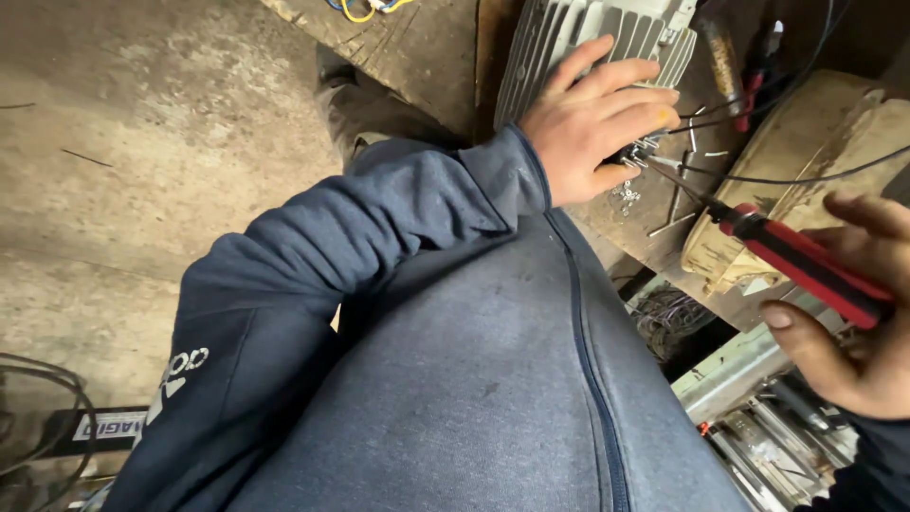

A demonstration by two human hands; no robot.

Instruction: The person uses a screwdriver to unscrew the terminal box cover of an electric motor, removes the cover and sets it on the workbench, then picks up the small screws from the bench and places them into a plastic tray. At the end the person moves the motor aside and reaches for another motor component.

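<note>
Head camera view, looking steeply down past a dark blue zip-up sweatshirt (493,379). On a worn wooden workbench (417,47) sits a pale grey ribbed metal casing (569,38), finned like a motor housing. Its fins, and so its long axis, run from lower left up toward the top right of the picture. The left hand (592,123) lies flat over its lower end, fingers spread and pressing down, not clenched. It looks heavy, rigid cast metal; the fins give grip but may be sharp-edged, so a hold across the broad body seems safest. The right hand (853,322) grasps a red and black screwdriver (806,265) by the handle, its thin shaft pointing up-left toward the casing. Small loose screws (626,194) and black cables (806,175) lie just beside the casing.
</note>
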